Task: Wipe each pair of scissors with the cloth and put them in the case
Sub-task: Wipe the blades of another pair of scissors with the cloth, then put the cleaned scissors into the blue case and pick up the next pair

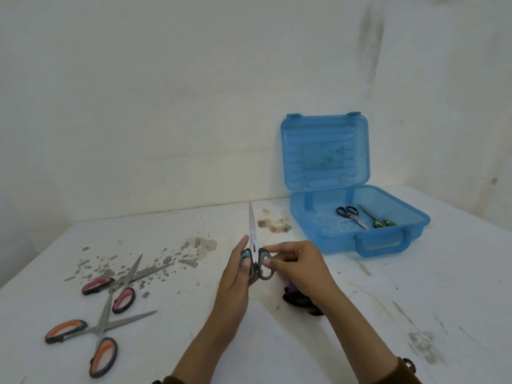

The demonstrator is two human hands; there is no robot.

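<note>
Both hands hold a pair of blue-grey-handled scissors (253, 239) upright at the table's middle, blades closed and pointing away. My left hand (238, 268) grips the left handle loop. My right hand (297, 263) pinches the right loop. A dark purple cloth (297, 299) lies on the table under my right wrist, mostly hidden. The blue case (363, 234) stands open at the right, holding black-handled scissors (349, 214) and green-handled scissors (378, 218). Pink-handled scissors (116, 286) and orange-handled scissors (91, 339) lie open at the left.
The white table (277, 342) bears dark stains and chipped patches (194, 250) near its middle and right side. A white wall (166, 106) rises close behind the table. The case's lid (325, 152) stands upright against that wall.
</note>
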